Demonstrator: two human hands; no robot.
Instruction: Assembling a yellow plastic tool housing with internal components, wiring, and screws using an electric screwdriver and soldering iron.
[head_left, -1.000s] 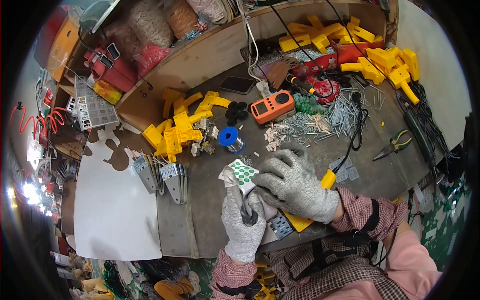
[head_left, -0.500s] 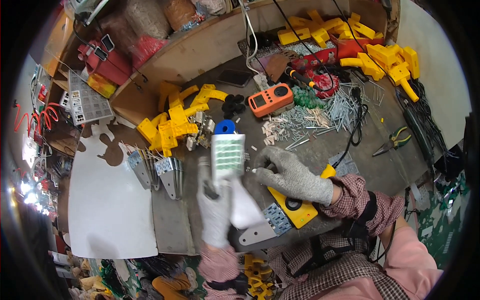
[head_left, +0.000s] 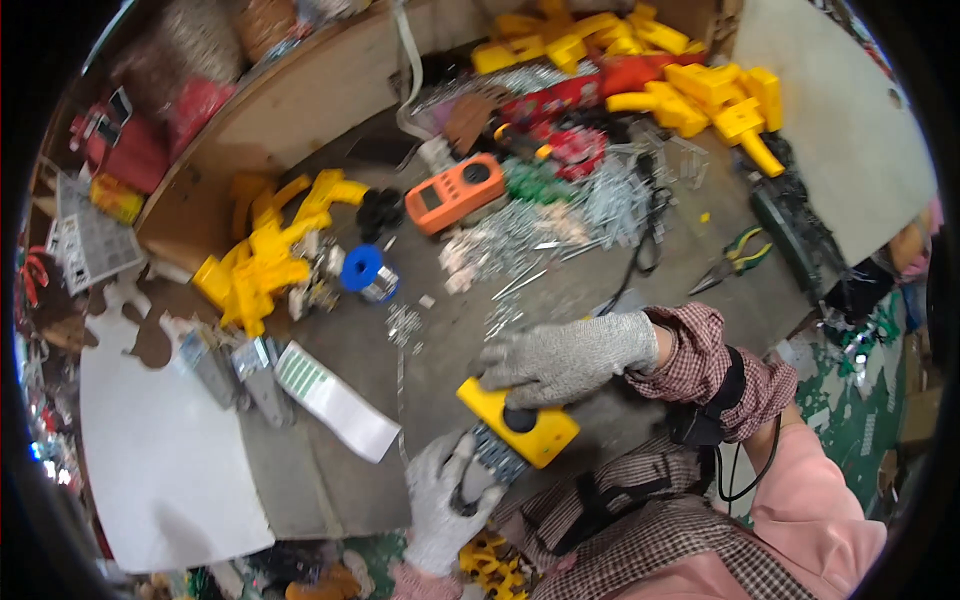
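Observation:
A yellow plastic case (head_left: pixel 550 435) with a round black part lies at the front of the table. From its lower left end sticks out a grey metal plate with a blue-grey patterned strip (head_left: pixel 498 456). My left hand (head_left: pixel 440 500), in a light grey glove, is closed round that plate, thumb and fingers on either side. My right hand (head_left: pixel 565 362), gloved in darker grey, bends over the upper part of the case and grips it; some fingertips are hidden. To the left of the case lies a white paper strip with green labels (head_left: pixel 340 405), touched by neither hand.
Behind my hands lie small screws (head_left: pixel 403 325), a blue spool (head_left: pixel 365 270), an orange meter (head_left: pixel 455 195) and long bolts (head_left: pixel 610 210). Yellow parts (head_left: pixel 265 260) are heaped at left, more (head_left: pixel 720 100) at back right. Pliers (head_left: pixel 735 260) lie right; metal plates (head_left: pixel 262 380) stand left.
My left hand has let go of the label strip, now on the table at left, and taken hold of the metal plate. My right hand has come down onto the case, which has turned.

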